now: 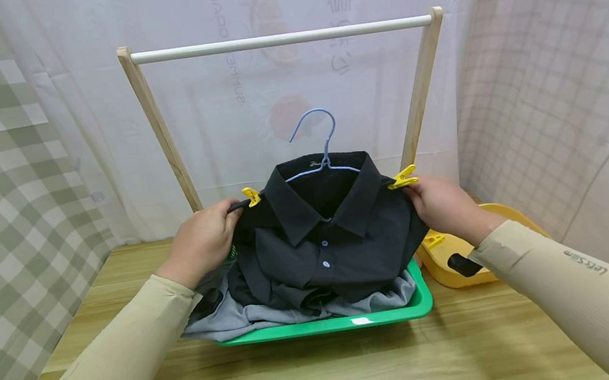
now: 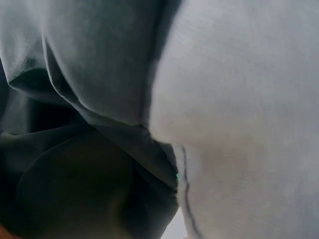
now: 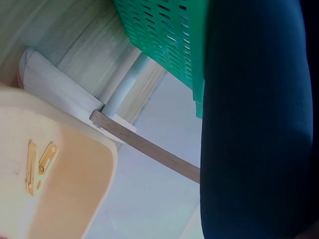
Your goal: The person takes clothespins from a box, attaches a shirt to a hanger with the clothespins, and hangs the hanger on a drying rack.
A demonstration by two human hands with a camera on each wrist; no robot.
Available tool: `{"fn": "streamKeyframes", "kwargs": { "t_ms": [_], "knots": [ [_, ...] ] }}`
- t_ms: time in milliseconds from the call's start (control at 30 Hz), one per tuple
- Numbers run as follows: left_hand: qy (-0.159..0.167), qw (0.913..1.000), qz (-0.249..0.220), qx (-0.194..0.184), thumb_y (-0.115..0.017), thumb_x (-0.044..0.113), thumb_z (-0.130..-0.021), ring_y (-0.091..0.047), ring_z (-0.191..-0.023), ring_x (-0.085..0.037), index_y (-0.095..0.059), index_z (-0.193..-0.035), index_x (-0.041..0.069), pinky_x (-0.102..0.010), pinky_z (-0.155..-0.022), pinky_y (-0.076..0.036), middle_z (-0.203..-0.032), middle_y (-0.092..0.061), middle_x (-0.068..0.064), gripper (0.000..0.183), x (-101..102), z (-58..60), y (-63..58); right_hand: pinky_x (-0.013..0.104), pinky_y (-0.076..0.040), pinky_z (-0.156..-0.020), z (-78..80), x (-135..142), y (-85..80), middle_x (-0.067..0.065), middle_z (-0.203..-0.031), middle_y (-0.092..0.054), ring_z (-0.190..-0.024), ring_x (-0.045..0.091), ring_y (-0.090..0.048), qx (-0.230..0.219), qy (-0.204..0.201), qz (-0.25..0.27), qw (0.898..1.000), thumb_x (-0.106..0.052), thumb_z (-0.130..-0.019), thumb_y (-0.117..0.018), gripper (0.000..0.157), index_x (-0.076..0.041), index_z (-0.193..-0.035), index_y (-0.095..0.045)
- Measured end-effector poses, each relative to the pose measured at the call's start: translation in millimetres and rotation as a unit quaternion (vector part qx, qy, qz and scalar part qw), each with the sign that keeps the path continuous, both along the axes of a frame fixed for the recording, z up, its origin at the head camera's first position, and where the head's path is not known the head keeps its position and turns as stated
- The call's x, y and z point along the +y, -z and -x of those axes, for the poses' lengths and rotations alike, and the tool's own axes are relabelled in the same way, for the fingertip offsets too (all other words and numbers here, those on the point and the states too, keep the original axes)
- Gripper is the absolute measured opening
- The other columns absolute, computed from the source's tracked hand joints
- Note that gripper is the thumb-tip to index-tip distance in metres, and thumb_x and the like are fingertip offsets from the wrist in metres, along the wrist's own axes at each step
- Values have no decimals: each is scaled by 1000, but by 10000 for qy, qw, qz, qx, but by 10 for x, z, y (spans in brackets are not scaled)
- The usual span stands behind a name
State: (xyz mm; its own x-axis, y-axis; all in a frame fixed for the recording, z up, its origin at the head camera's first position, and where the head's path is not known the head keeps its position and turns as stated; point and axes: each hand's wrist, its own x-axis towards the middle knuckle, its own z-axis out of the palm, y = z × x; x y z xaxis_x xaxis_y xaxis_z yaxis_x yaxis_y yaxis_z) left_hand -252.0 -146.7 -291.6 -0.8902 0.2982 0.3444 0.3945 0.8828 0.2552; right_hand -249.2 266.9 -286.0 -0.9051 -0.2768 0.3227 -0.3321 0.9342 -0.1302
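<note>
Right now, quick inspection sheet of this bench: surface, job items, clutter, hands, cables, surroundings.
Surface: wooden table, bare wood in front of the green basket.
Job items: black shirt on a blue hanger, a yellow clip at one shoulder and a second yellow clip at the other, held above the basket; grey garment lies in the basket.
Clutter: yellow tray right of the basket, with spare clips inside.
Hands: left hand and right hand each grip a shirt shoulder.
Cables: nothing seen.
Surroundings: wooden rack behind, its rail bare; curtain backdrop.
</note>
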Motion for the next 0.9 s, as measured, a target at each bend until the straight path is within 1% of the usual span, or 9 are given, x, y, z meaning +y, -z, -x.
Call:
{"fn": "streamKeyframes", "kwargs": {
  "t_ms": [167, 233, 367, 567, 700, 800, 900],
  "knots": [
    [25, 9999, 38, -128, -34, 38, -101, -60, -72, -18, -50, -126, 20, -35, -62, -45, -104, -65, -3, 36, -8, -13, -12, 48, -50, -78, -5, 10, 14, 21, -100, -65, -86, 33, -64, -155, 42, -43, 9999, -16, -100, -41, 25, -2, -108, -60],
    [8, 9999, 45, -153, -34, 38, -100, -60, -73, -18, -50, -127, 20, -35, -63, -45, -106, -65, -4, 36, -7, -16, -15, 49, -50, -78, -11, 12, 14, 22, -102, -64, -88, 34, -63, -141, 40, -52, 9999, -15, -100, -39, 26, -2, -109, -60],
    [-27, 9998, 56, -204, -35, 37, -100, -60, -75, -18, -50, -128, 21, -36, -64, -45, -108, -65, -4, 35, -3, -22, -25, 49, -50, -79, -28, 9, 8, 23, -102, -64, -88, 34, -63, -151, 72, -40, 9999, -14, -100, -37, 27, -1, -109, -59],
    [-91, 9995, 108, -278, -36, 37, -100, -56, -67, -18, -51, -126, 22, -33, -60, -41, -102, -66, -4, 33, -16, -34, -30, 47, -49, -75, -37, 25, 5, 20, -98, -63, -84, 30, -61, -261, 148, -36, 9995, -10, -99, -35, 27, -2, -105, -59],
    [-122, 9991, 98, -398, -37, 36, -100, -59, -76, -19, -50, -128, 22, -36, -66, -44, -109, -64, -4, 34, -38, -44, -29, 46, -49, -73, -42, 46, 11, 19, -96, -62, -81, 29, -60, -253, 219, 29, 9994, -10, -99, -35, 25, -3, -104, -58],
    [-147, 9983, 38, -554, -38, 37, -99, -61, -91, -23, -47, -133, 19, -42, -76, -47, -119, -61, -7, 39, -73, -56, -30, 47, -49, -73, -57, 60, 12, 19, -94, -62, -79, 28, -59, -172, 253, 86, 9995, -10, -99, -35, 23, -3, -105, -57],
    [-198, 9967, 26, -789, -40, 41, -98, -58, -108, -30, -39, -140, 15, -49, -86, -46, -128, -56, -11, 50, -126, -66, -24, 45, -49, -70, -66, 84, 23, 16, -88, -61, -76, 27, -58, -56, 284, 111, 9995, -9, -98, -36, 21, -4, -101, -56]
  ]
}}
